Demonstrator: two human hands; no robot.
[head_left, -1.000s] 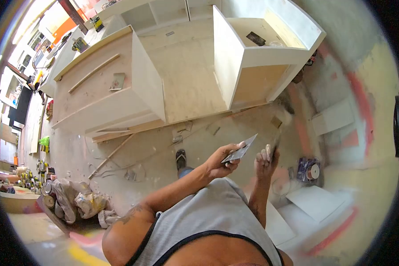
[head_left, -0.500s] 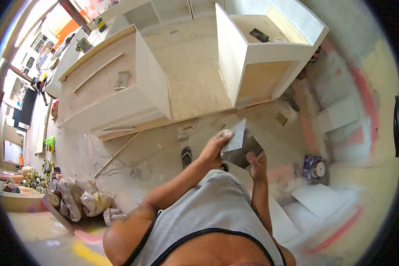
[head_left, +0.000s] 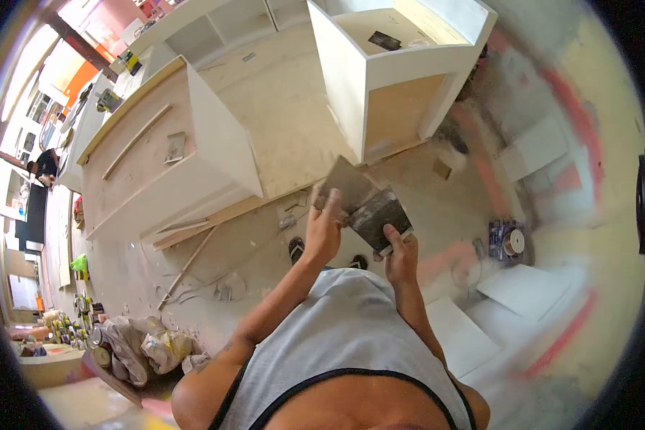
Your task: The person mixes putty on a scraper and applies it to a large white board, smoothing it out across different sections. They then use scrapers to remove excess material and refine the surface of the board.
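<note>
My left hand [head_left: 325,228] grips a flat grey plate [head_left: 348,183] by its left edge, fingers on its face. In my right hand [head_left: 400,256] is a darker square plate [head_left: 381,221] with whitish smears, the thumb lying on its face. The two plates meet or overlap near their inner edges, in front of my grey tank top. Whether they touch I cannot tell.
A white cabinet [head_left: 340,86] stands ahead, with a dark block [head_left: 385,41] on top. Left is a long box-like unit [head_left: 222,161]. Bags [head_left: 161,344] lie lower left, white panels [head_left: 455,337] lower right. A person [head_left: 46,166] is far left.
My left hand has turned and moved left, and its plate now shows a grey face instead of a pale one. My right hand has shifted slightly left. The view has shifted too.
</note>
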